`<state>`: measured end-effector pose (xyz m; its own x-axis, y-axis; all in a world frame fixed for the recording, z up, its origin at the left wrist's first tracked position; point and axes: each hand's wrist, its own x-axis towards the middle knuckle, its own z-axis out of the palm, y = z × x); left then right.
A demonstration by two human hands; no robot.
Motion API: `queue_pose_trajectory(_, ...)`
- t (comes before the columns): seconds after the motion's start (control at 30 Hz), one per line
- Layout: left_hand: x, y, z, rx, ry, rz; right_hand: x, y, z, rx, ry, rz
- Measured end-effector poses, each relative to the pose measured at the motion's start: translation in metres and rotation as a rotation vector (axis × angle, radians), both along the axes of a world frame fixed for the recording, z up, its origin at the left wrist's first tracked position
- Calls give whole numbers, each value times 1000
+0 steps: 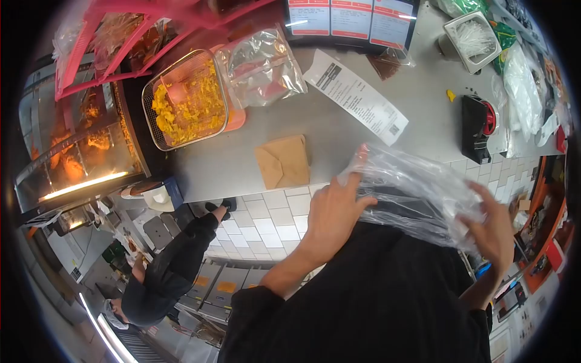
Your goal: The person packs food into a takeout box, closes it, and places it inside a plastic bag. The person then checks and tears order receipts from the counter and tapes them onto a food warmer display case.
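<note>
A clear plastic bag [417, 193] is spread between my hands in front of my dark top. At its left edge, my left hand [336, 209] grips the film with thumb and fingers. Bent fingers of my right hand [490, 227] close on the bag's other end. A closed brown cardboard food box [283, 162] sits at the counter's front edge, to the left of my left hand. Beyond the bag lies a long printed receipt [358, 97].
On the metal counter [242, 163] stand a wire basket [158, 138] of yellow food pieces, a tape dispenser [478, 128] and a metal container [471, 41]. An order screen [351, 21] is at the back. Another person [169, 260] works at the lower left.
</note>
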<state>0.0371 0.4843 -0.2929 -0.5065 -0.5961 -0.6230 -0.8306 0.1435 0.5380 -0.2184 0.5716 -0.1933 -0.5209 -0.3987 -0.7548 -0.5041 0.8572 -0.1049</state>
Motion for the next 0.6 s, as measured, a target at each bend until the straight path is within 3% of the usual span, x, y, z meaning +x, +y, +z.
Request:
queue_pose_trajectory(0.1,-1,0,-7,47,248,38,8,16,15,-11,-169,180)
queue_pose_trajectory(0.17,-4,2,-9,102,250,22,11,21,24,-134,-46,138)
queue_pose_trajectory(0.3,-8,4,-10,188,328,-77,9,4,52,-654,196,507)
queue_pose_trajectory(0.33,-10,4,-8,191,328,-81,10,17,47,-917,-173,342)
queue_pose_trajectory(0.37,-13,1,-5,200,369,-124,7,-5,31,-974,-732,409)
queue_pose_trajectory(0.47,-12,4,-6,150,508,-167,30,-8,-63,-667,-394,727)
queue_pose_trajectory(0.53,-8,0,-3,90,607,-170,10,8,-123,-283,-259,565)
queue_pose_trajectory(0.57,-4,-8,2,-22,495,-101,-3,23,-150,-158,-211,514)
queue_pose_trajectory(0.6,-2,-11,6,-128,379,-29,-25,56,-172,-277,-181,435)
